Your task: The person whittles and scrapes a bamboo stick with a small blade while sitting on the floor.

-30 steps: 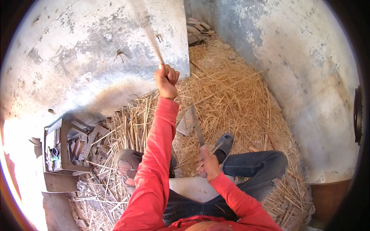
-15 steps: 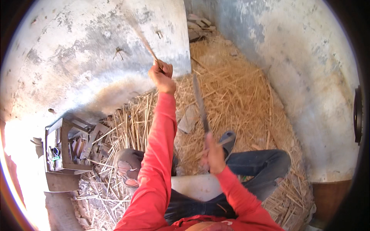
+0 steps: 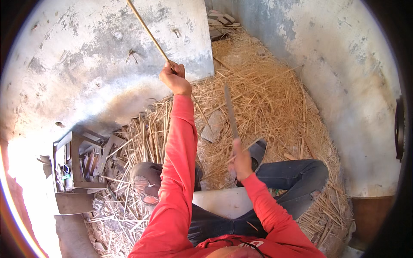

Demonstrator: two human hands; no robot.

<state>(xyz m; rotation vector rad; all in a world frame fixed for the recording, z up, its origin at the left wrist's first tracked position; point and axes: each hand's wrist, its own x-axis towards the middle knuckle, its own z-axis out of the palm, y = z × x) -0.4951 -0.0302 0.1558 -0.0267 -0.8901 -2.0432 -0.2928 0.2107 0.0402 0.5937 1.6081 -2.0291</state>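
My left hand (image 3: pixel 175 78) is raised in front of the left wall, its fingers wrapped round a long thin cane (image 3: pixel 148 32). From the fist the cane slants up and left past the top of the view. A thin length that may be its other end shows below the fist. Closer to my body, my right hand (image 3: pixel 241 163) grips a long narrow knife (image 3: pixel 231 107), blade pointing up and away. The knife's handle is hidden in the fist. A short pale strip (image 3: pixel 254 145) crosses beside the right fingers; whether it is held I cannot tell.
Loose straw and cane scraps (image 3: pixel 266 99) cover the floor. My bent legs (image 3: pixel 292 176) flank a whitish board (image 3: pixel 223 202). At left stands a dark wooden frame (image 3: pixel 77 161) with clutter inside. Worn plaster walls (image 3: pixel 344 86) rise at both sides; a flat stone piece (image 3: pixel 213 127) lies ahead.
The cane, blurred before, now shows sharply, and my left hand has shifted slightly up and left. My right hand and the knife have moved a little to the right.
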